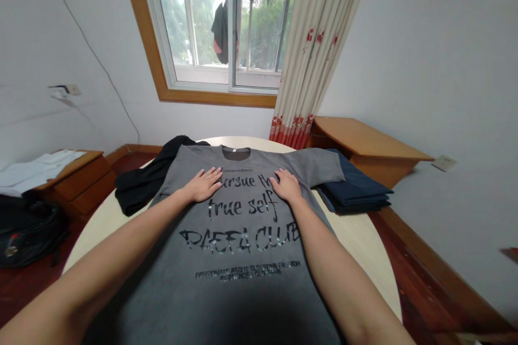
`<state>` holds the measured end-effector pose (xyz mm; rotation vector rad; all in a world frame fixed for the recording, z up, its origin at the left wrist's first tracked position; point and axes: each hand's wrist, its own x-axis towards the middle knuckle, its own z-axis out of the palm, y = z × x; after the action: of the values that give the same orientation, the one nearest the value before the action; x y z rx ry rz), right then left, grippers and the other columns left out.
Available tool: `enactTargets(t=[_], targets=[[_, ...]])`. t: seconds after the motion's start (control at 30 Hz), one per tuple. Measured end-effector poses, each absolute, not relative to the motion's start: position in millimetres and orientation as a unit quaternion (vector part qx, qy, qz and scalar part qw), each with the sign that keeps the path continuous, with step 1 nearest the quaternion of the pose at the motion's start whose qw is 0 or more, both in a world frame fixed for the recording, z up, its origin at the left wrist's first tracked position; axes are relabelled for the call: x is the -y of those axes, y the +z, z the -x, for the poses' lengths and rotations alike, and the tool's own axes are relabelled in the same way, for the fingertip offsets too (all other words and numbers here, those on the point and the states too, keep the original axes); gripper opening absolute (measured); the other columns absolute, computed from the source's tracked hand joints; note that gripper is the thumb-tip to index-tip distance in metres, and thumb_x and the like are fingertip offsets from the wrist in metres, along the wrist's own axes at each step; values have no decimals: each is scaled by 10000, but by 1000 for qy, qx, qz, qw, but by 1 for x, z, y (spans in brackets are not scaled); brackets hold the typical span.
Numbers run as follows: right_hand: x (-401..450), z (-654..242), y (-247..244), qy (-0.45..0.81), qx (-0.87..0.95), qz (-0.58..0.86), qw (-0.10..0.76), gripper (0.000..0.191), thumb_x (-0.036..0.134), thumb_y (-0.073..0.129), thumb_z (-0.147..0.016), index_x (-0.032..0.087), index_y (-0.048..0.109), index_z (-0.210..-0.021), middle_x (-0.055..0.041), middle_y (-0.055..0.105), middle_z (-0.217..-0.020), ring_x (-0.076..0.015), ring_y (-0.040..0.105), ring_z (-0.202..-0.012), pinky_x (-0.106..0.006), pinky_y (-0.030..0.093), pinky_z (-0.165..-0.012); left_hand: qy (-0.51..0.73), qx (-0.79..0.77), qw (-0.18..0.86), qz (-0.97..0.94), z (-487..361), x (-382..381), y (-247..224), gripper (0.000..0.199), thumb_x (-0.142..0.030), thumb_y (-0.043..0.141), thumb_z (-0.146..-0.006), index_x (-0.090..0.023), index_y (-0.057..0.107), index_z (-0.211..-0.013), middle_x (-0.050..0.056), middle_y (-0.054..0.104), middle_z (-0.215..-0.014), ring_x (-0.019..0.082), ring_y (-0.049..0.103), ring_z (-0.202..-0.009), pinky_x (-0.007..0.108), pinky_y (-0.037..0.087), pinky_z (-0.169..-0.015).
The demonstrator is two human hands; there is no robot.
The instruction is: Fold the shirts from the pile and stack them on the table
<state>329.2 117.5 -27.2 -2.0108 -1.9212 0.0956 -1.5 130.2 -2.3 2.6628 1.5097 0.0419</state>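
Note:
A grey T-shirt [243, 226] with dark lettering lies spread on a round pale table [360, 248], its collar toward the window. My left hand [204, 184] rests flat on the upper chest, beside the left end of the print, fingers apart. On the other side of the print, my right hand [286, 185] lies on the fabric with its fingers spread. Neither hand grips anything. The shirt's right sleeve reaches over a folded dark blue stack [354, 188]. Black clothing [141, 183] lies beside the shirt at the left.
A wooden desk [368, 143] stands behind the table at the right, near a curtain [319, 54]. At the left are a wooden cabinet [87, 188] with white papers [40, 170] and a black bag [28, 232] on the floor.

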Motion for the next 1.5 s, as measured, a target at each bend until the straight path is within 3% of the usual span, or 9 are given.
enactTargets(t=[0.17,0.3,0.57,0.7,0.83,1.1,1.5], targets=[[-118,-330,-28,39,685,705,181,512,436,447,-979,165,551,-1401,-108,442,-1542,-260,350,-1449,-449,246,-1186,87,-569,-42,-816,36,-111,-6,689,-488,159,-1002,-120,258,-1576,95,181,-1649,226,117,-1535,474,118,-1225],[-119,-331,-29,37,682,707,185,510,436,457,-972,166,560,-1392,-111,441,-1543,-266,354,-1446,-454,238,-1189,18,-645,-29,-764,69,-105,-14,712,-480,210,-984,-59,310,-1550,144,195,-1637,270,138,-1530,493,166,-1212],[-120,-332,-29,36,685,704,185,515,438,455,-972,157,562,-1391,-113,451,-1535,-266,366,-1441,-450,246,-1187,32,-664,-35,-746,80,-119,-15,736,-539,216,-979,-101,289,-1567,141,184,-1644,296,106,-1532,530,207,-1194],[-120,-332,-30,34,684,706,182,510,433,454,-974,161,559,-1392,-113,447,-1538,-266,361,-1443,-456,246,-1186,-12,-667,-22,-745,68,-128,9,754,-561,302,-956,-92,343,-1544,175,233,-1626,352,193,-1509,582,216,-1175],[-120,-332,-30,30,685,705,184,505,428,456,-977,156,561,-1389,-114,457,-1531,-266,365,-1440,-451,252,-1184,86,-602,-81,-790,26,-131,29,701,-531,227,-993,-111,347,-1540,142,287,-1618,315,205,-1511,568,178,-1193],[-120,-332,-31,30,683,706,183,494,430,466,-976,178,563,-1388,-106,457,-1532,-251,364,-1443,-445,253,-1184,84,-599,18,-796,1,-129,-20,618,-495,284,-992,-181,423,-1505,101,332,-1605,276,261,-1498,523,228,-1193],[-116,-330,-29,30,680,709,182,480,411,469,-978,172,569,-1382,-109,451,-1536,-247,363,-1445,-436,252,-1188,112,-590,22,-799,6,-132,-21,604,-502,345,-974,-192,473,-1476,88,375,-1585,285,293,-1485,524,238,-1195]])
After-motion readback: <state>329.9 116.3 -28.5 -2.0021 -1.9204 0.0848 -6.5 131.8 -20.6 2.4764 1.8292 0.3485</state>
